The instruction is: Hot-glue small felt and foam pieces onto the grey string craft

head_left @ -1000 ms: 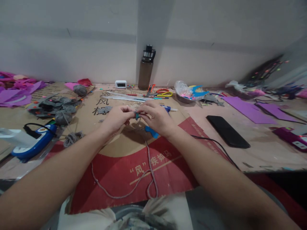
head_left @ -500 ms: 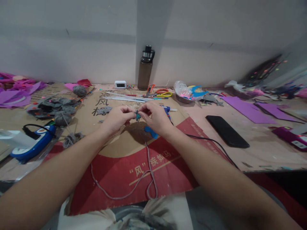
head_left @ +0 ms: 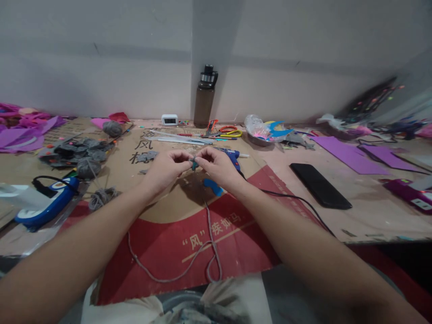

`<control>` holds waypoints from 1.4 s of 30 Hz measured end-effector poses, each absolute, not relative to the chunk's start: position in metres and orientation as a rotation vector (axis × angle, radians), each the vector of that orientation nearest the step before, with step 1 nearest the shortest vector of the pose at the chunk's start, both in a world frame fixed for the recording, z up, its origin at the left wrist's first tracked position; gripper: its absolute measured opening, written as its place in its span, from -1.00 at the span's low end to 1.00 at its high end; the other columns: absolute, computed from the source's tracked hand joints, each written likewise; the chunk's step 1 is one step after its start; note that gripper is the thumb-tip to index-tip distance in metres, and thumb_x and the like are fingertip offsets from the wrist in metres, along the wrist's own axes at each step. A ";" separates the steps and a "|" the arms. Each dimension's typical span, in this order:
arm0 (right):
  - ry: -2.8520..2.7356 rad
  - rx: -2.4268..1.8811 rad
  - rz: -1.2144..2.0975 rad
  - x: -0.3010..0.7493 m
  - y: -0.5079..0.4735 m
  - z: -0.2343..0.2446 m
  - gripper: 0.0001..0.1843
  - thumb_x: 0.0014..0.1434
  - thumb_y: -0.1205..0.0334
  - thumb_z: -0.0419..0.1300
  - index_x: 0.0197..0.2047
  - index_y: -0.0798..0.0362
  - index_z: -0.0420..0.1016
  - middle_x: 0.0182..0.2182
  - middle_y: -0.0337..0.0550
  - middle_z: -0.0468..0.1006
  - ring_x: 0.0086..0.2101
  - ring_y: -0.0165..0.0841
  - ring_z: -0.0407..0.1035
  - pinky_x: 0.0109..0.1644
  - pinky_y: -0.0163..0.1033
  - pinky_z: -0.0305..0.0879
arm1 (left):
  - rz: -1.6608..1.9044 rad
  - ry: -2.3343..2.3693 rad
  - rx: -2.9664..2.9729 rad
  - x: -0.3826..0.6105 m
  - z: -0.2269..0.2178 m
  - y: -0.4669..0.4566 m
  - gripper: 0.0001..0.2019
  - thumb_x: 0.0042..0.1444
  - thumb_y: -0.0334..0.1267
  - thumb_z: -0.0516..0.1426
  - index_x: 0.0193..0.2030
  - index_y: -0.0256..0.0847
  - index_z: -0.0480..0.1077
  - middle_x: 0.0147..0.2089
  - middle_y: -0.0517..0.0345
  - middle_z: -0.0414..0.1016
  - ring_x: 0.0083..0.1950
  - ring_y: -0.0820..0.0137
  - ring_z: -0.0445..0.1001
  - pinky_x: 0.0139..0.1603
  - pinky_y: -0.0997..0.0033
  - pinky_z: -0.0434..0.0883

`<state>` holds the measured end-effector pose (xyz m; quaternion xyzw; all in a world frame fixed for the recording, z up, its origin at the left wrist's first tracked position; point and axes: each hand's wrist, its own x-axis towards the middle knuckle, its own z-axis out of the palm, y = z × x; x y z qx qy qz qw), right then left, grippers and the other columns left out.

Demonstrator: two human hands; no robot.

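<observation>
Between my fingertips is a small teal piece (head_left: 194,164), with grey yarn (head_left: 208,220) trailing down from it in loops over the cardboard. My left hand (head_left: 168,170) pinches it from the left, thumb against forefinger. From the other side my right hand (head_left: 218,165) pinches the same piece, and the two hands nearly touch. The piece's exact shape is mostly hidden by the fingers. A blue cut-out shape (head_left: 213,186) lies on the cardboard just below my right hand. Behind that hand sits a blue glue gun (head_left: 232,156), partly covered.
Red and brown cardboard (head_left: 151,252) covers the table's middle. Scissors (head_left: 229,131), a dark bottle (head_left: 204,101) and a bowl (head_left: 259,140) stand along the back. A black phone (head_left: 320,185) lies right. Grey yarn balls (head_left: 88,167) and a blue power strip (head_left: 50,202) are left.
My right fingers have closed in nearer to the left ones around the teal piece, covering more of it. The yarn on the cardboard lies about as before.
</observation>
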<state>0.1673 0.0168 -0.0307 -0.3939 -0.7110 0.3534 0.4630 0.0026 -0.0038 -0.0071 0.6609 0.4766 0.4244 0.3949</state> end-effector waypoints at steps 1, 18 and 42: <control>-1.736 -0.968 0.899 0.167 0.017 -0.030 -0.81 0.10 0.12 0.16 -0.40 0.05 0.32 -0.46 -0.27 0.35 -0.44 -0.46 0.23 -0.35 -0.30 0.22 | 1.078 1.217 1.717 0.003 -0.006 -0.005 -0.83 -0.09 -0.20 0.22 -0.36 -0.23 0.50 -0.47 0.22 0.41 -0.51 0.53 0.23 -0.48 0.49 0.17; -1.319 -0.908 1.474 0.166 0.010 -0.023 -0.69 -0.14 0.14 0.34 -0.33 0.07 0.40 -0.49 -0.35 0.38 -0.56 -0.57 0.23 -0.44 -0.37 0.25 | 1.068 1.197 1.549 0.001 -0.008 -0.002 -0.83 -0.09 -0.20 0.22 -0.39 -0.26 0.45 -0.51 0.24 0.34 -0.57 0.56 0.21 -0.53 0.49 0.15; -1.416 -0.921 1.302 0.164 0.014 -0.032 -0.80 0.01 0.15 0.22 -0.40 0.05 0.28 -0.53 -0.35 0.37 -0.54 -0.50 0.34 -0.41 -0.32 0.28 | 1.095 1.133 1.466 0.003 -0.012 -0.002 -0.81 -0.08 -0.19 0.24 -0.44 -0.27 0.38 -0.55 0.24 0.33 -0.55 0.54 0.28 -0.50 0.50 0.26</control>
